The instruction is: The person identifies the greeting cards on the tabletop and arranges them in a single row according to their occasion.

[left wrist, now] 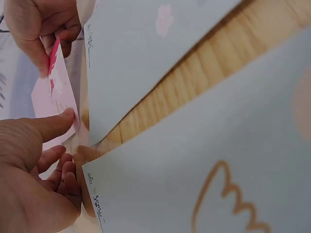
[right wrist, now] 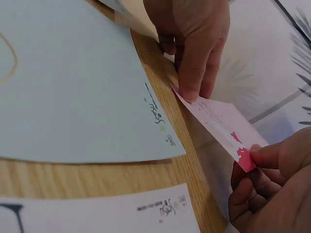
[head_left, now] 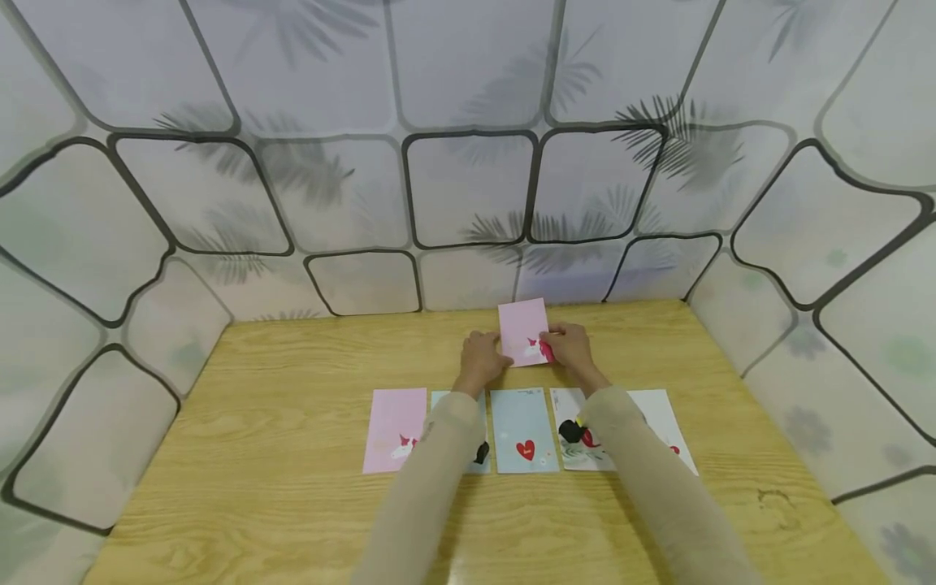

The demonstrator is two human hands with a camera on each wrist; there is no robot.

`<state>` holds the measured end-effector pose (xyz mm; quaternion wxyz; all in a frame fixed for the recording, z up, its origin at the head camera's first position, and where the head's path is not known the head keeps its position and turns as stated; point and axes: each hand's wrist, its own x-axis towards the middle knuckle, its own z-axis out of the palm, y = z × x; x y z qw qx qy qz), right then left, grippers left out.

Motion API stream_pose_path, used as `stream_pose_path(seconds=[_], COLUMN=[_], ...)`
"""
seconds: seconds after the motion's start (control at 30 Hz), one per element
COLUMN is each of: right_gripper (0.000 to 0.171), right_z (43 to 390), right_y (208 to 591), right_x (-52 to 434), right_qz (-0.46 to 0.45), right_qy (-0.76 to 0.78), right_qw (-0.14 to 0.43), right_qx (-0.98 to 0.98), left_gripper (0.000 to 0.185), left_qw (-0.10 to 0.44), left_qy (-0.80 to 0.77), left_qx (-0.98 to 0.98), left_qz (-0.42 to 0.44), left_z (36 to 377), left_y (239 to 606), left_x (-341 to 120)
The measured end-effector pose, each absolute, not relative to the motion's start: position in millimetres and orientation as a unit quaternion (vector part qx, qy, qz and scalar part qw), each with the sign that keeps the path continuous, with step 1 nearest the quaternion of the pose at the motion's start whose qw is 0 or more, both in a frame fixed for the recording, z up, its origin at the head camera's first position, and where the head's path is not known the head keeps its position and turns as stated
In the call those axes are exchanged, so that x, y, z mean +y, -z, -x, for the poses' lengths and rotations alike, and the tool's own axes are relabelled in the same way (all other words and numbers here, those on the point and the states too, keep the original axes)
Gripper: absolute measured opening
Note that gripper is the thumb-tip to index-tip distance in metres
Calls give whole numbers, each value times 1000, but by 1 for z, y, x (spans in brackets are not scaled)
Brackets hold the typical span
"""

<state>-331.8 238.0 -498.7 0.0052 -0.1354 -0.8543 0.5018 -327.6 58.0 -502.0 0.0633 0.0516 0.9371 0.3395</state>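
Note:
A pink card (head_left: 522,325) with a white and red picture in its lower corner is held tilted up near the back of the table. My left hand (head_left: 482,359) pinches its left edge, thumb on the front, as the left wrist view shows with the left hand (left wrist: 39,170). At the opposite edge, by the red patch, my right hand (head_left: 572,348) pinches it between thumb and fingers; the right wrist view shows that right hand (right wrist: 277,179) close up. Just in front of both hands lies a light blue card (head_left: 521,414) with a red heart.
Several cards lie in a row on the wooden table (head_left: 278,455): a pink card (head_left: 393,418) at the left, a blue card (head_left: 478,465) partly under the left sleeve, and white cards (head_left: 566,400) (head_left: 654,410) at the right. A patterned cloth wall (head_left: 468,187) surrounds the table's back and sides.

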Motion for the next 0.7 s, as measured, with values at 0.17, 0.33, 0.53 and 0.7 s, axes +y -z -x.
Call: stream_pose_path(seconds=[0.17,0.33,0.53,0.7], right_gripper=[36,38,35,37], right_z=[326,319,306,299], right_y=[495,494,488,483], right_x=[235,231,228,226], right_qz=[133,121,115,115], right_qy=[-517,-527,-575,-597], right_qw=[11,31,16,1], right_qx=[-845,-841,-810,-794], left_gripper=[51,36,22,21], left_qw=[60,33,-5,14], left_qy=[-451,-536,-569,-598], left_qx=[889,843,822,801], left_qz=[-39,-36,-24,-22], left_z=[329,327,325,321], left_y=[501,499,495,492], left_x=[54,47,39,32])
